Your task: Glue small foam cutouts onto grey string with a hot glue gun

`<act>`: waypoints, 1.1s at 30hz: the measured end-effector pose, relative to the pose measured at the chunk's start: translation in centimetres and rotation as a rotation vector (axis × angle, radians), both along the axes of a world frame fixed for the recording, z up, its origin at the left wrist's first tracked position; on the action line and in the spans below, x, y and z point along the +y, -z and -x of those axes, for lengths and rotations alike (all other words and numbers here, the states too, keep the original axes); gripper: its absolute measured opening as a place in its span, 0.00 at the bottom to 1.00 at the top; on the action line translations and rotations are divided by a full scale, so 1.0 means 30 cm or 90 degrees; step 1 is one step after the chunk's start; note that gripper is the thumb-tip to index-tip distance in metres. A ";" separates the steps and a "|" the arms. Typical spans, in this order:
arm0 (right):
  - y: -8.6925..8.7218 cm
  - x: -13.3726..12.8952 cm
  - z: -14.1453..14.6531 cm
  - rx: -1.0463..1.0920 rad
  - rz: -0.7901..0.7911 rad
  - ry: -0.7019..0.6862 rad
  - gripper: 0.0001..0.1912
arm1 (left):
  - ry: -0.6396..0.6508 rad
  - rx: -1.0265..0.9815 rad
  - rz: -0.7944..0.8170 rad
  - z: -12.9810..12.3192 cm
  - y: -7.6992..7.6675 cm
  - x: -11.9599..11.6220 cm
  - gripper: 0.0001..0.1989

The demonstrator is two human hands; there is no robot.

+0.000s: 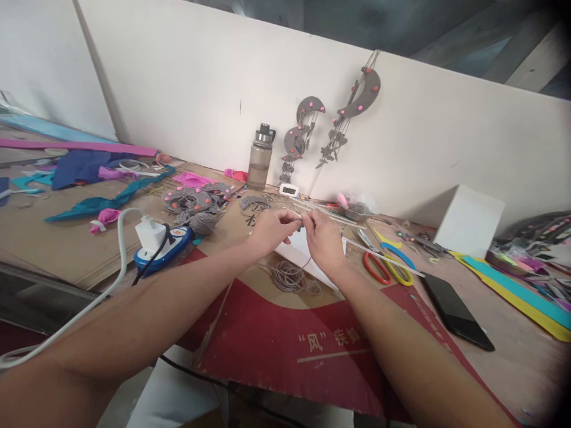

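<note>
Totally looks like a craft workshop: cardboard-covered counter (508, 324), coiled grey cord (288, 277), red-and-yellow-handled metal scissors (386, 262), pink-and-orange-dotted grey crescent hanging (372, 94).

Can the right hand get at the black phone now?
Probably yes: the black phone lies uncovered, beyond the right forearm, though the right hand is busy close beside the left hand.

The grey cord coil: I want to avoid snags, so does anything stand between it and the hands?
Nothing visible blocks the way. The grey cord coil lies just in front of the left hand and right hand; only the flat white piece lies beneath them, near the coil.
</note>
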State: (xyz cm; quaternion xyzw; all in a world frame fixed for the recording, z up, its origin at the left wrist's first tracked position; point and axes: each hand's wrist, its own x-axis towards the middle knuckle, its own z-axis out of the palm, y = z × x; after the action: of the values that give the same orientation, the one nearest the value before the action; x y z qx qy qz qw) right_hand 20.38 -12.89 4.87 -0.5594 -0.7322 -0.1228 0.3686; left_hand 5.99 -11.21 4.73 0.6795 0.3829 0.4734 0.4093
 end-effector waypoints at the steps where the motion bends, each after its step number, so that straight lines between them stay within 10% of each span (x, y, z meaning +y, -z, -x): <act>1: 0.000 0.000 0.000 0.001 -0.001 0.000 0.14 | 0.001 -0.004 0.003 -0.001 -0.002 -0.002 0.11; 24: 0.001 -0.005 0.021 0.260 0.116 -0.130 0.07 | -0.005 -0.192 0.167 -0.009 0.013 0.021 0.05; 33: -0.005 0.008 0.001 0.332 0.135 -0.092 0.08 | 0.143 -0.253 0.198 -0.003 0.028 0.040 0.08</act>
State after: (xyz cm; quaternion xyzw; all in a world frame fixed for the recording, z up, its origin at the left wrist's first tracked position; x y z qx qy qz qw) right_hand 20.33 -12.65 5.03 -0.5539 -0.6593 0.1292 0.4917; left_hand 6.08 -10.01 3.90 0.5405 0.2859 0.4845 0.6256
